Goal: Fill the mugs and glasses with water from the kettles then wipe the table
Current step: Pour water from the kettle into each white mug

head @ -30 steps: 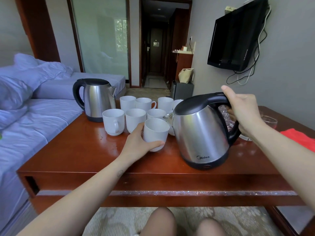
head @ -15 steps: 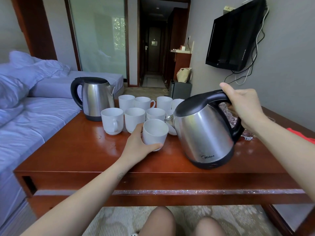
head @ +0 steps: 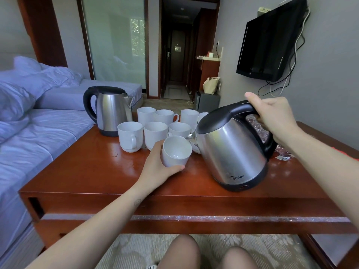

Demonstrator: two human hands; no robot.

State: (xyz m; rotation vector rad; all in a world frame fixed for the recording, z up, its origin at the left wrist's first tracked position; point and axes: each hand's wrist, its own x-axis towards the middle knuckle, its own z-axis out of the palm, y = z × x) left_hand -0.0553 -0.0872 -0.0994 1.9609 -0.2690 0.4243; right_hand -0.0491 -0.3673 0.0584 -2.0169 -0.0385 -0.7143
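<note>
Here, a white mug (head: pixel 175 151) is being held by the left hand (head: pixel 155 167) near the middle of the counter (head: pixel 97 171), tipped so that its mouth is facing the near kettle (head: pixel 231 152). The fingers (head: pixel 158 146) are being curled round the far side of the mug while the thumb is being pressed against its lower wall; whether its base is touching the wood cannot be told. The near kettle, of steel with a black lid and base, is being gripped by the right hand (head: pixel 272 117), whose fingers (head: pixel 279 105) are being wrapped tightly round the black handle. It is being tilted leftward, its spout being held just beside the rim of the held mug; whether water is flowing cannot be made out. Behind the held mug, a cluster of white mugs (head: pixel 129 136) is being seen close together in two rows, one of them partly hidden by the kettle. At the far left corner a second steel kettle (head: pixel 110 111) is being seen upright, just beside the cluster. Glasses (head: pixel 283 154) are being partly hidden behind the tilted kettle and the right wrist. A bed (head: pixel 29 142) with bluish sheets is being seen along the left side of the counter
</note>
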